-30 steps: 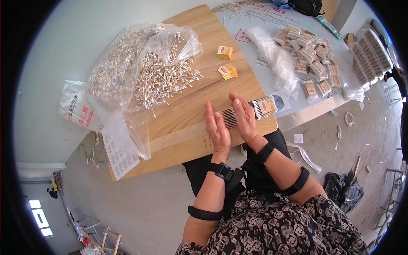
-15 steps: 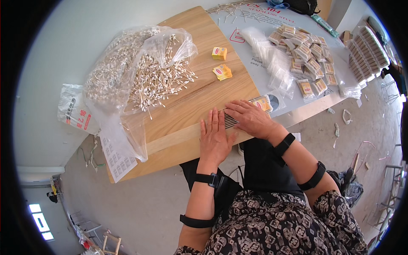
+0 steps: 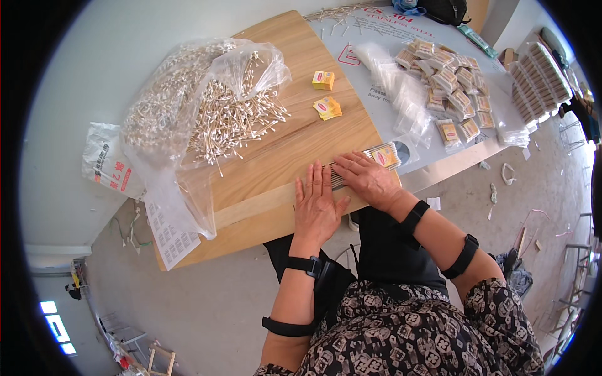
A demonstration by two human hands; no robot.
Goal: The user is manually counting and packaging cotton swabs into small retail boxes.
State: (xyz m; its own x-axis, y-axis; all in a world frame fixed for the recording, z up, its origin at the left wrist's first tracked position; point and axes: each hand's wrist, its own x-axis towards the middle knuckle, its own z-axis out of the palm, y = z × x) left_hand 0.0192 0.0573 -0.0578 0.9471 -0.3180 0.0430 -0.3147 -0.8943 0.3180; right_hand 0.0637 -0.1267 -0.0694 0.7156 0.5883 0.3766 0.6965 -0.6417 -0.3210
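My left hand (image 3: 315, 203) lies flat on the wooden board near its front edge, fingers stretched away from me. Beside it my right hand (image 3: 369, 180) rests flat over a row of cotton swabs (image 3: 337, 182), its fingers pointing left. Between and beneath the hands, part of that row is hidden. Past the right hand's knuckles the row goes on, with a yellow card (image 3: 383, 156) lying on the swabs. Further back on the board sit a stack of yellow cards (image 3: 323, 79) and a looser pile of yellow cards (image 3: 327, 108).
A big clear bag (image 3: 169, 100) spills loose swabs (image 3: 235, 122) over the board's left side. On the grey tabletop to the right are empty clear sachets (image 3: 395, 81) and a heap of filled swab packs (image 3: 454, 78). More packs stand stacked (image 3: 540, 78) at the far right.
My right hand has slid slightly left and toward me, uncovering more of the swabs and the yellow card. The left hand has barely moved.
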